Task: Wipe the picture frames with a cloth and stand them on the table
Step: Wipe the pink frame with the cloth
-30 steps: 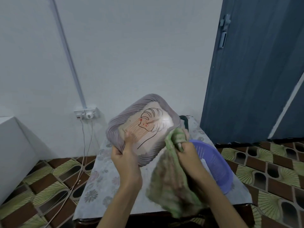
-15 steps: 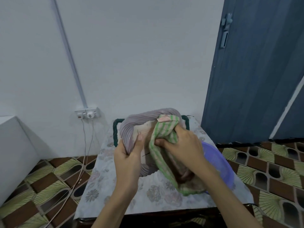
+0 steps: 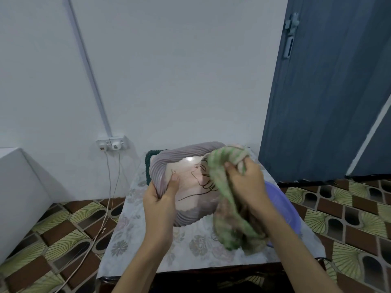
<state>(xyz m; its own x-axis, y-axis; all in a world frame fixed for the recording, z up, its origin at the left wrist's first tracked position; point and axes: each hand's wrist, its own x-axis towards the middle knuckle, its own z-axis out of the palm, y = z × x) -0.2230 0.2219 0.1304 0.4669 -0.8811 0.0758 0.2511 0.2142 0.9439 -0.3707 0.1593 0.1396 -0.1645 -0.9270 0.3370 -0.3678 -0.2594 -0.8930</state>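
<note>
My left hand [image 3: 160, 199] holds the left edge of a picture frame [image 3: 186, 218], with my thumb on the front and my fingers curled round the back. The frame has a thick, ribbed, pale purple border and a line drawing of a face under shiny glass. It leans up over the middle of the surface [image 3: 131, 240], which has a pale cloth with flowers on it. I cannot tell if the bottom edge of the frame touches it.

My right hand [image 3: 247, 185] grips a green striped cloth [image 3: 228, 195] and presses it on the right side of the glass. The rest of the cloth hangs down toward the near right part of the surface.

A dark green frame [image 3: 149, 157] stands just behind the purple one, at the far edge. A purple plastic basin [image 3: 283, 204] sits on the right, partly hidden by my right arm.

On the wall to the far left is a socket [image 3: 112, 142] with wires [image 3: 110, 187] hanging down to the patterned floor [image 3: 63, 229]. A blue door [image 3: 328, 92] stands on the right.
</note>
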